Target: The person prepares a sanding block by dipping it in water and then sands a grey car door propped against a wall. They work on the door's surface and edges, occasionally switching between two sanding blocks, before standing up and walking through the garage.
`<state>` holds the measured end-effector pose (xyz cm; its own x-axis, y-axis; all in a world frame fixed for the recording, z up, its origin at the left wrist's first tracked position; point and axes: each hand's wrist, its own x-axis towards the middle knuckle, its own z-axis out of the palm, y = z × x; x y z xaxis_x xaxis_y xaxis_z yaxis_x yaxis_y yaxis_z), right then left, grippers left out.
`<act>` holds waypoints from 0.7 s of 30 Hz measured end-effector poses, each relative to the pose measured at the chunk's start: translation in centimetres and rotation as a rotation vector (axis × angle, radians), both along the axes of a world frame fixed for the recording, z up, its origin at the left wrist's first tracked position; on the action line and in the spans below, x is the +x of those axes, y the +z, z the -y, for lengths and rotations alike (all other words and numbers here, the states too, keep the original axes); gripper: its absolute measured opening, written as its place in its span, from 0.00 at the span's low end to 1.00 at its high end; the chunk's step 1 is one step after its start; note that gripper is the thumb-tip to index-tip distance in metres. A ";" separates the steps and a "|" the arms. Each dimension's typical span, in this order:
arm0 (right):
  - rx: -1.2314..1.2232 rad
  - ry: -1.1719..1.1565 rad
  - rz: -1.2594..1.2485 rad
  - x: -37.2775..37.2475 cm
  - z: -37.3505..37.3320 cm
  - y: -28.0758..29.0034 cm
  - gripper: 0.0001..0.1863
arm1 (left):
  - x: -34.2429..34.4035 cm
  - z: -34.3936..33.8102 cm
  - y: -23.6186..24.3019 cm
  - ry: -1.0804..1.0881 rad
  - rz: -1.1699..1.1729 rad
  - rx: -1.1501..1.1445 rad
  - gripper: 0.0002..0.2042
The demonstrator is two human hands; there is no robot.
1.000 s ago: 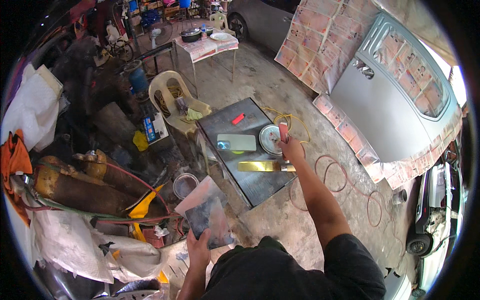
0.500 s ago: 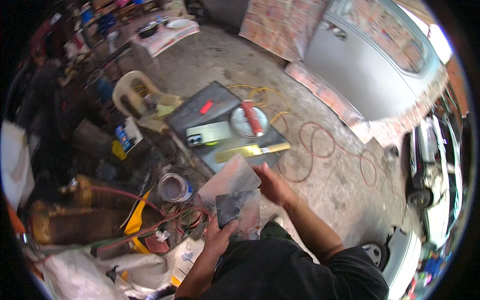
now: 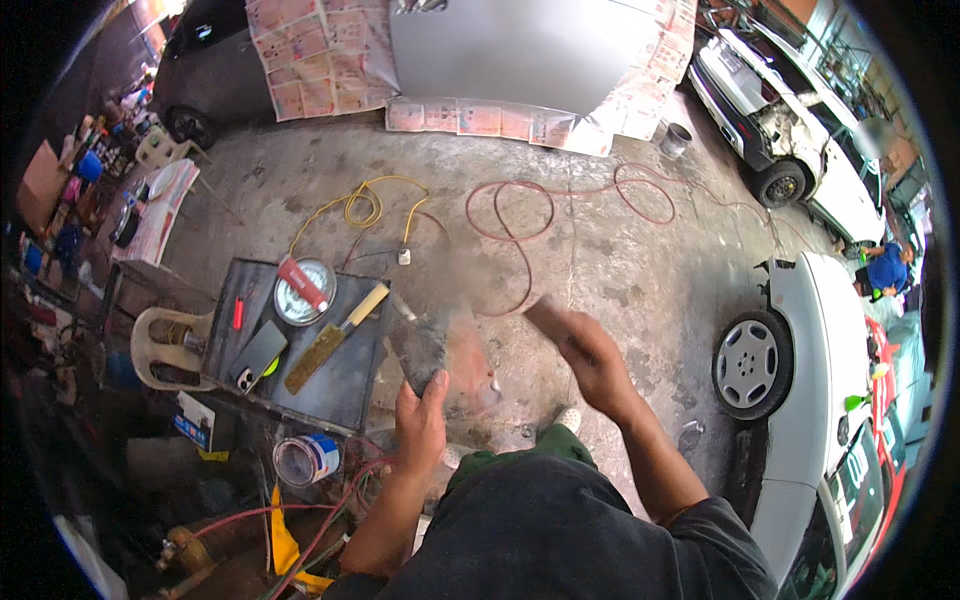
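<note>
My left hand (image 3: 420, 430) grips a dark, flat rectangular plate (image 3: 424, 350), its thumb along the near edge. Beside that plate is a pinkish, smeared flat surface (image 3: 470, 365), too blurred to make out its edges. To the right, my right hand (image 3: 595, 365) is raised apart from the plate. Its fingers point up and to the left and are smeared by motion. Something dark and thin may be at the fingertips, but I cannot tell.
At left, a dark low table (image 3: 330, 385) bears a wide putty knife (image 3: 318, 358), a red tube (image 3: 303, 283) on a round lid, a phone (image 3: 262, 353) and a red lighter (image 3: 238, 313). A can (image 3: 305, 460) stands nearby. Hoses (image 3: 520, 240) cross the floor. A white car (image 3: 810, 380) is at right.
The view has swung right, so the table now lies further left. My right hand has moved away from the larger pale plate it was beside. My left hand keeps its hold on the dark plate.
</note>
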<state>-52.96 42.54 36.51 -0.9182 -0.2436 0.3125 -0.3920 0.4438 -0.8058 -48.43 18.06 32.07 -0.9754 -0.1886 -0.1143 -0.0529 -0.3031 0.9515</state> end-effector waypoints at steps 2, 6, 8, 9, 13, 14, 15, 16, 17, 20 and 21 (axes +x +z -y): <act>0.347 0.061 -0.135 0.7 -4.0 0.7 0.29 | -1.5 -2.7 0.2 -0.057 -0.005 -0.029 0.16; 0.690 0.128 -0.410 -0.5 -11.1 3.2 0.34 | -3.6 -10.8 3.7 -0.125 0.011 -0.289 0.17; 0.696 0.138 -0.399 -0.6 -14.7 2.5 0.35 | -4.3 -15.9 4.1 -0.071 -0.039 -0.322 0.16; 0.704 0.134 -0.398 -0.7 -16.6 1.9 0.35 | -4.9 -18.6 4.2 -0.049 -0.073 -0.335 0.16; 0.574 0.152 -0.337 0.4 -23.8 -0.9 0.34 | -6.0 -27.2 4.0 -0.023 -0.042 -0.428 0.17; 0.546 0.173 -0.309 0.8 -25.5 -1.4 0.34 | -6.2 -28.8 3.3 -0.017 -0.051 -0.434 0.18; 0.563 0.196 -0.277 1.4 -26.8 -2.2 0.34 | -6.6 -30.1 2.8 -0.026 -0.058 -0.433 0.18; 0.575 0.228 -0.247 1.9 -28.3 -3.0 0.34 | -6.7 -31.6 2.8 0.013 -0.077 -0.428 0.18; 0.587 0.260 -0.216 2.3 -29.8 -3.9 0.33 | -6.9 -33.3 2.9 0.051 -0.096 -0.423 0.18; 0.434 0.085 -0.118 2.5 -34.4 -4.8 0.30 | -7.6 -36.1 4.2 0.017 -0.109 -0.445 0.17; 0.374 -0.006 -0.100 2.5 -35.3 -4.9 0.30 | -7.8 -36.8 4.7 -0.019 -0.104 -0.462 0.18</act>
